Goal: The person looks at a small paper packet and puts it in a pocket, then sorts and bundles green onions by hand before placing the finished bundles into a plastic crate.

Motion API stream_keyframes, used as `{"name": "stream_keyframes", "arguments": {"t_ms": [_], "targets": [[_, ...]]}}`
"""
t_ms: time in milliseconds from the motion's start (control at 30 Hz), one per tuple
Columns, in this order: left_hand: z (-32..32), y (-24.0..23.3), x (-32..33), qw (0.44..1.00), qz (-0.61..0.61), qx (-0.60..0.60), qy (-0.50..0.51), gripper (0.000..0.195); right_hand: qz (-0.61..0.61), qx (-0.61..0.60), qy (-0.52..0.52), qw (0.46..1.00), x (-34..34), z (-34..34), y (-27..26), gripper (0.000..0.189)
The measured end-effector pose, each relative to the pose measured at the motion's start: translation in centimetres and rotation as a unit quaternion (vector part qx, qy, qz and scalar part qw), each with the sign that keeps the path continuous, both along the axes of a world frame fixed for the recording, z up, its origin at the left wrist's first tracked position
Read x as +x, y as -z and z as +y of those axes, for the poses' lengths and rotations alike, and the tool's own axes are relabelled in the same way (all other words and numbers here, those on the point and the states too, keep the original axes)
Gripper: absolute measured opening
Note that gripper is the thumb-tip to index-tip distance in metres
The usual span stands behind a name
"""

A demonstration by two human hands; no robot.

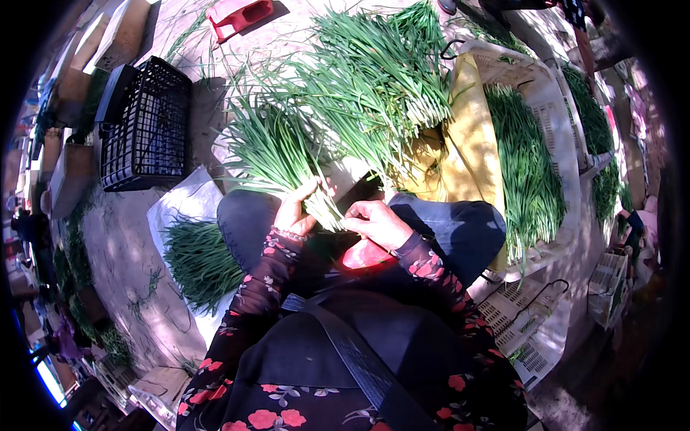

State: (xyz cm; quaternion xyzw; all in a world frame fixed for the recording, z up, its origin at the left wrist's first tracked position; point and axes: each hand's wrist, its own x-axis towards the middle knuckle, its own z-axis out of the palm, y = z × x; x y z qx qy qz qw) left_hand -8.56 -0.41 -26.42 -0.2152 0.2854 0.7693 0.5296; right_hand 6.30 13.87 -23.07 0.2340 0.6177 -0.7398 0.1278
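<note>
A bunch of garlic chives [280, 156] fans out from my left hand [296, 207], which is wrapped around its lower stems. The pale stem ends [326, 213] point down to the right, and the green leaves spread up to the left. At those ends, the thumb and fingers of my right hand [377, 221] are pinched together on the stem tips. Beyond my hands lies a large heap of garlic chives [372, 81], partly on a yellow sheet [471, 134]. Below my right hand, between my legs, is a shiny red thing [366, 254], partly hidden.
To the left stand a black plastic crate [148, 118] and a white sheet [183, 199] bearing more chives [202, 264]. A red plastic stool [240, 16] lies at the top. Along the right is a white crate [571, 204] filled with chives [528, 167]; another white crate [531, 323] sits below it.
</note>
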Motion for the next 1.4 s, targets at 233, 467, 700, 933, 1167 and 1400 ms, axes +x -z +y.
{"name": "stream_keyframes", "arguments": {"t_ms": [233, 467, 700, 933, 1167, 1400], "targets": [[-0.5, 0.5, -0.9, 0.999, 0.018, 0.040, -0.031, 0.019, 0.018, 0.150, -0.102, 0.983, 0.6, 2.7, -0.8, 0.019], [0.3, 0.9, 0.5, 0.992, -0.059, 0.116, -0.006, 0.037, -0.031, 0.070, 0.010, 0.997, -0.4, -0.2, -0.6, 0.018], [-1.5, -0.5, -1.8, 0.974, 0.025, 0.220, -0.037, 0.017, 0.061, 0.159, -0.263, 0.950, 2.1, 2.4, -0.4, 0.022], [-0.9, 0.0, -2.3, 0.963, -0.045, 0.239, -0.114, 0.036, -0.043, 0.589, 0.137, 0.796, -2.1, 11.7, 4.3, 0.023], [-0.6, -1.5, -0.7, 0.994, 0.075, 0.047, -0.057, 0.018, -0.064, 0.511, 0.173, 0.840, -6.9, 12.3, 5.1, 0.026], [-0.1, -0.4, -0.3, 0.999, 0.029, 0.034, -0.031, 0.012, -0.038, -0.126, 0.210, 0.969, -1.6, 4.8, 0.2, 0.013]]}}
